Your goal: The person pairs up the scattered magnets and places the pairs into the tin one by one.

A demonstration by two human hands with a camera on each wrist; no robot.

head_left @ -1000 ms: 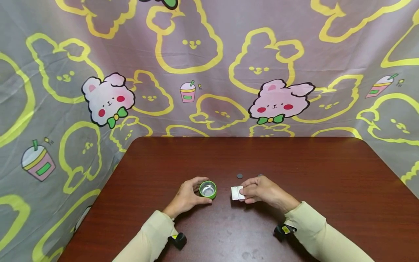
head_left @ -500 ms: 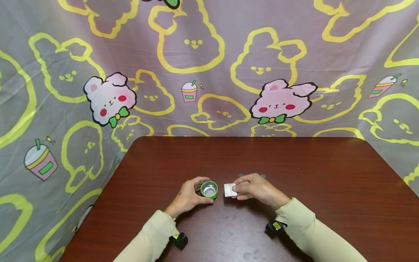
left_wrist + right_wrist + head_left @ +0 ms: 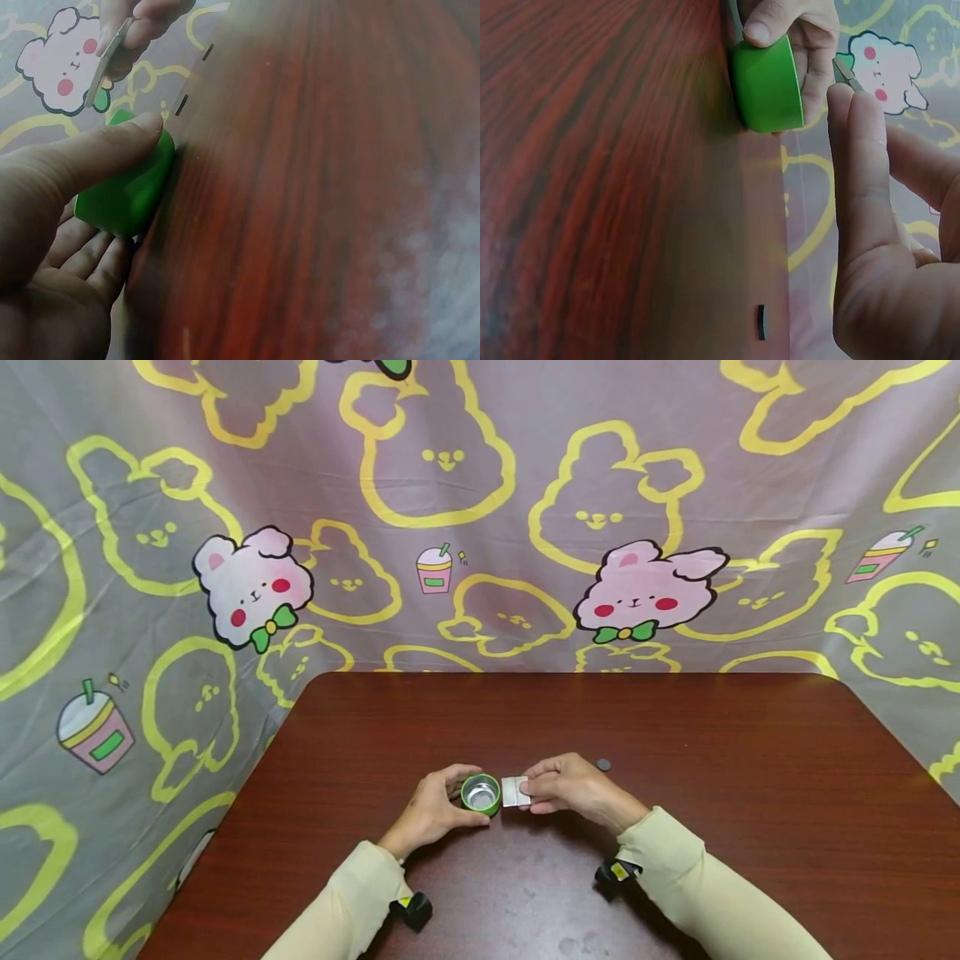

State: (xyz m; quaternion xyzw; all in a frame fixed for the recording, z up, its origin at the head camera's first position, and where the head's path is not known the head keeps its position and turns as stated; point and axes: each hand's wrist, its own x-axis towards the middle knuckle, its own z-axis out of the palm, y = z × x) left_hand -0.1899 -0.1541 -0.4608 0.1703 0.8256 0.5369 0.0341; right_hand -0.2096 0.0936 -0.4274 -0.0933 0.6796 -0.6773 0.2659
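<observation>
A small round green cup [image 3: 480,794] with a silvery inside stands upright on the table. My left hand [image 3: 431,808] holds it from the left, thumb on the near side and fingers on the far side; its green outer wall [image 3: 131,191] shows in the left wrist view. Just right of the rim, a thin pale silvery square plate [image 3: 512,792] with a line across its middle is pinched between the thumb and fingers of my right hand [image 3: 573,793]. Seen edge-on in the right wrist view, the plate [image 3: 846,73] is raised about level with the cup's top.
A small dark grey disc [image 3: 603,765] lies on the brown wooden table [image 3: 420,718] beyond my right hand. In the left wrist view two thin dark discs [image 3: 182,105] lie on it. A patterned cloth [image 3: 480,485] hangs behind the table and at its sides.
My right hand has moved left with the plate, up close beside the cup. One grey disc is now hidden behind that hand. My left hand keeps its hold on the cup.
</observation>
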